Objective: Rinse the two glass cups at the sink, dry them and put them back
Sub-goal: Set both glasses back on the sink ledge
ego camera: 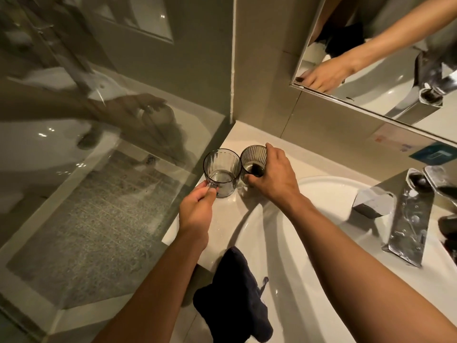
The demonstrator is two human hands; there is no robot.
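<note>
Two smoky ribbed glass cups stand upright side by side on the white counter [230, 142], in the far left corner beside the sink. My left hand [197, 209] pinches the handle of the left glass cup [221, 173]. My right hand [273, 174] wraps around the right glass cup [252, 157] from the side, thumb in front and fingers over the rim. The white sink basin [284, 243] lies just to the right of the cups.
A dark cloth [235, 293] hangs over the sink's near edge. A chrome faucet [405, 219] stands at the right. A glass shower partition [111, 181] runs along the counter's left edge. A mirror [371, 58] hangs on the wall above, with stickers under it.
</note>
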